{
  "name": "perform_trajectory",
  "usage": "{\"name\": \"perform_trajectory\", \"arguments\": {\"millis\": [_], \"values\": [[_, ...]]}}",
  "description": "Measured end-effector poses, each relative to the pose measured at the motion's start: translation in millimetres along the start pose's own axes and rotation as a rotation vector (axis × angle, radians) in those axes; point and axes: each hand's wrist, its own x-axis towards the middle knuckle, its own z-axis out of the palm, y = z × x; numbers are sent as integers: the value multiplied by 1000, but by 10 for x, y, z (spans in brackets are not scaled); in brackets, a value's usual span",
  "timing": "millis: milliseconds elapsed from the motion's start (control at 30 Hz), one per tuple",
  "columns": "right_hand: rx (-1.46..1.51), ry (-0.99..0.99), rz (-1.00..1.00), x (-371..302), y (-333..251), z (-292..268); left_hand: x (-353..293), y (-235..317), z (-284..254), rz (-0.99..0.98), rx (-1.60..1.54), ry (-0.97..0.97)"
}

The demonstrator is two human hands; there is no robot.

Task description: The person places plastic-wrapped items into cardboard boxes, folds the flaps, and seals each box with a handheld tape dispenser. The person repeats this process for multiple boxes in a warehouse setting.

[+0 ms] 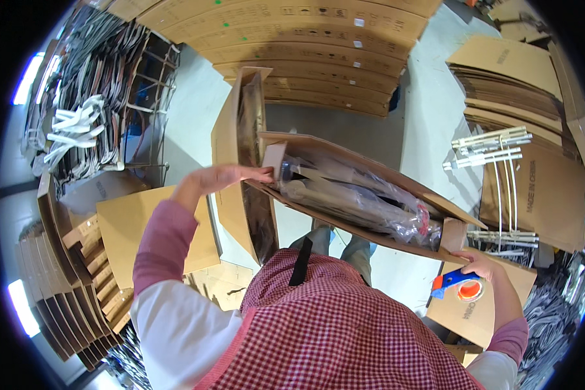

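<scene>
left hand (pixel 233 175): fingers stretched forward and close together, tips at the left end of the long open box, beside its pale end flap (pixel 274 158); whether they pinch the cardboard, cannot tell; right hand (pixel 482 265): fingers bent, tips against the right end of the same box; a blue tape dispenser (pixel 450 279) with an orange-cored roll held in this hand, below the fingers; exact finger placement on its handle partly hidden.

long open box (pixel 357 158): brown cardboard, lying slantwise between the two hands, left end farther from the body; contents, pale and dark long parts in clear plastic wrap (pixel 364 201), with a red patch near the right end.

second open box (pixel 226 224): brown, narrow, just beside the left end of the first; dark interior.

apron (pixel 344 318): red-and-white check, worn by the person; grey floor (pixel 429 84) around.

farther out: a large stack of brown cartons (pixel 305 39) ahead; flat cardboard (pixel 507 65) piled at right, white tubes (pixel 491 158) near it; at left, a rack of dark strips (pixel 101 58), white strips (pixel 78 123) on its front; a broad cardboard panel (pixel 156 227) below the rack.
</scene>
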Motion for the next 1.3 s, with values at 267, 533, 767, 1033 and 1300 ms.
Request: {"name": "perform_trajectory", "arguments": {"millis": [267,533,767,1033,1300], "values": [[10,190,19,46,227,90,568,-490,478,-440,1549,688],[91,126,15,128,347,-61,-103,-693,440,-592,699,1088],[-91,73,113,211,-89,198,-2314,-1563,-626,-700,1512,1472],[-241,71,187,54,-301,457,-2289,-918,-1284,-713,475,1466],[-392,-1,153,2,226,510,-354,32,451,-312,549,19]]}}
